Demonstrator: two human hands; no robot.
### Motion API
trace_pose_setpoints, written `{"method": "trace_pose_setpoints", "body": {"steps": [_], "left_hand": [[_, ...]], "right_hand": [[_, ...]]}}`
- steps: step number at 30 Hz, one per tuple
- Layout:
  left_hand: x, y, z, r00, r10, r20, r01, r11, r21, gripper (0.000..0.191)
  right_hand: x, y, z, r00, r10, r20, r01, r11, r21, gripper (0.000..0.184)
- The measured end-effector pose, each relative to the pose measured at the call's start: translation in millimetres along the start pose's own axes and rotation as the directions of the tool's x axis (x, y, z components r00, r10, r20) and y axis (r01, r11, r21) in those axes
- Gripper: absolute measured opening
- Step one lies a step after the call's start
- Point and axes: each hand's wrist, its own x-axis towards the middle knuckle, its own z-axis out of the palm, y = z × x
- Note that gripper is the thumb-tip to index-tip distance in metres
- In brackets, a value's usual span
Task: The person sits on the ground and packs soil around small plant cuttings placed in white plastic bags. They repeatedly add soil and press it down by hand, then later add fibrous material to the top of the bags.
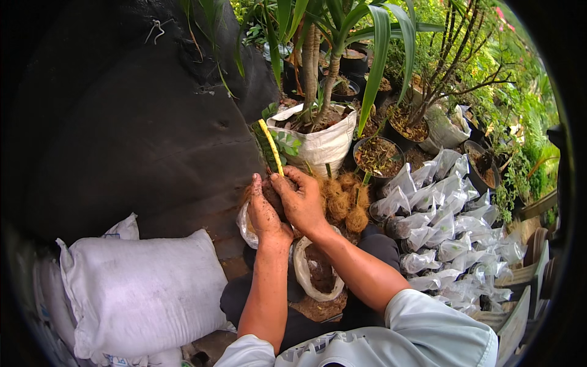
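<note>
My left hand cups a clump of dark soil from the left and below. From the right, my right hand presses on the same clump, its thumb and fingers around the base of a yellow stem cutting. The cutting stands up out of the clump, leaning slightly left. Under my left hand is a clear plastic bag, mostly covered. An open plastic bag of soil sits between my legs. Right of my hands lie several fibre-wrapped balls with short green stems.
Several clear plastic bags stand in rows at right. Ahead is a white sack planter with a thick-stemmed plant, beside a black pot. At left are a full white sack and a large black sheet.
</note>
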Motion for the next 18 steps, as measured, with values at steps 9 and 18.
{"method": "trace_pose_setpoints", "body": {"steps": [9,18], "left_hand": [[-15.0,-1.5,2.9,0.937,0.28,0.209,-0.33,0.907,0.262,0.025],[-11.4,13.0,-1.2,0.996,0.054,0.072,-0.055,0.998,0.009,0.046]], "right_hand": [[-9.8,3.3,-0.7,0.999,-0.034,-0.034,0.039,0.987,0.158,0.021],[6.1,7.7,1.6,0.965,0.194,0.177,-0.243,0.917,0.318,0.023]]}}
